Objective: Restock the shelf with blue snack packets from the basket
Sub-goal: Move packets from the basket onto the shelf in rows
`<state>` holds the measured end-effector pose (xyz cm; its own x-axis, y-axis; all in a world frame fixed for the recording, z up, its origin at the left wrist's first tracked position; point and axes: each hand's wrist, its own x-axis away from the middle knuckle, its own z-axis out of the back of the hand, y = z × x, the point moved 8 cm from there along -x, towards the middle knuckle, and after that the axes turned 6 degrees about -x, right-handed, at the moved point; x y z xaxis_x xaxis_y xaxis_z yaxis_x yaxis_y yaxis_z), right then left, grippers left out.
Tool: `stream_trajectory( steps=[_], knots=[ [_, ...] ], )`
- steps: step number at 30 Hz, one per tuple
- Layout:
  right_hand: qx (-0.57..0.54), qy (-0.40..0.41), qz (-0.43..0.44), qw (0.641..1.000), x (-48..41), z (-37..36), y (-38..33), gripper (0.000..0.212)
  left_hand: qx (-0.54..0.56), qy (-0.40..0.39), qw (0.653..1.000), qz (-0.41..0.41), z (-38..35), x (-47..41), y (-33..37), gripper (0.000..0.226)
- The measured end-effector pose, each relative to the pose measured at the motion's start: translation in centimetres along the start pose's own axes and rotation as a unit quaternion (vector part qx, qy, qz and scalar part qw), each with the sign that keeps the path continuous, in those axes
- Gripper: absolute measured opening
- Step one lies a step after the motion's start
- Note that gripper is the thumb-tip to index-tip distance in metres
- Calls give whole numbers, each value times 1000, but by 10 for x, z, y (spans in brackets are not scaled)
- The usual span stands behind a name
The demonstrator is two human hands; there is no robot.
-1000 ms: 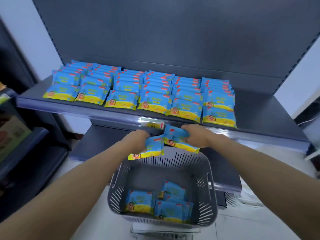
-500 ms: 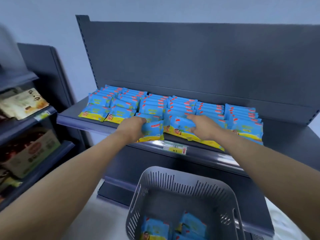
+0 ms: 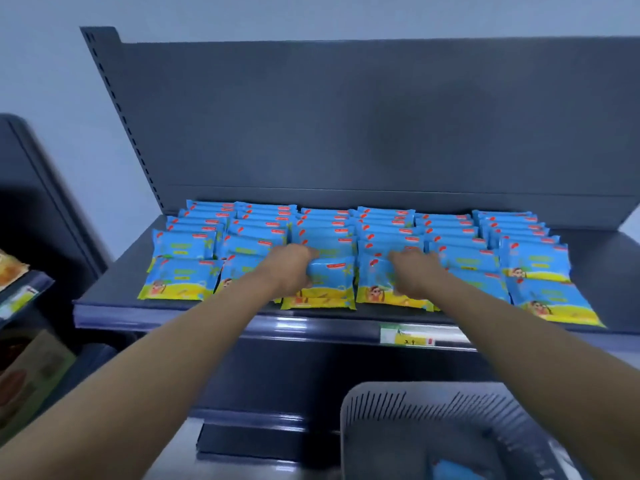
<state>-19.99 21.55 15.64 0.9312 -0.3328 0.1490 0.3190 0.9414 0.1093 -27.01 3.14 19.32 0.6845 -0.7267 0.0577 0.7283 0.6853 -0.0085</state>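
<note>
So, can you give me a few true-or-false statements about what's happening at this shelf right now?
1. The left hand grips a blue packet. True.
2. The right hand is down in the basket. False: it holds a second packet at the shelf's front row.
3. The shelf is stocked with red packets. False: its stocked packets are blue and yellow.
4. A price label sits on the shelf's front rail. True.
</note>
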Motion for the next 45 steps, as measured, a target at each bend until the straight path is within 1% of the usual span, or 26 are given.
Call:
stream_trajectory(
  steps=[2,5,9,11,13,15,19,22,26,29,31,34,36,39,40,43,45],
  knots=[
    [12,36,-20,999,-6,4,3,45,-9,-20,999,-23,-10,-12,4,29],
    [37,92,-44,994,-16,11,2,46,-15,-30,998,-44,-14,-23,5,34],
    [47,133,-72,987,-19,13,0,48,12,-85,995,-52,-25,-30,2,40],
    [48,145,-83,985,-16,12,2,51,8,-103,993,-60,-34,-33,3,43],
    [44,157,-94,982,-11,12,6,56,-8,-78,995,-61,-36,-38,2,36],
    [37,158,-100,982,-5,9,9,60,-36,-29,998,-51,-32,-46,-1,33],
    [33,151,-92,984,4,5,10,65,-73,10,997,-39,-29,-62,-4,43],
    [29,156,-82,984,9,7,9,67,-81,62,994,-23,-29,-69,-1,45],
    [18,180,-58,982,19,11,5,60,-89,122,988,-24,-35,-62,4,52],
    [1,233,-7,972,32,15,0,52,-106,155,982,-36,-38,-53,6,61],
    [-12,287,44,957,44,13,-2,45,-114,164,979,-33,-40,-47,4,72],
    [-23,316,107,943,66,1,-2,37,-112,129,985,-10,-47,-39,1,95],
    [-24,322,120,939,79,-6,3,32,-114,113,987,1,-50,-33,2,99],
    [-42,305,141,941,99,-21,11,27,-101,113,988,13,-49,-22,11,99],
    [-48,299,145,942,105,-25,15,28,-94,125,988,12,-47,-17,18,97],
    [-54,289,151,944,125,-37,29,28,-71,202,976,-32,-33,0,53,80],
    [-60,276,158,946,137,-50,36,26,-37,231,969,-77,-30,15,87,65]
  ],
)
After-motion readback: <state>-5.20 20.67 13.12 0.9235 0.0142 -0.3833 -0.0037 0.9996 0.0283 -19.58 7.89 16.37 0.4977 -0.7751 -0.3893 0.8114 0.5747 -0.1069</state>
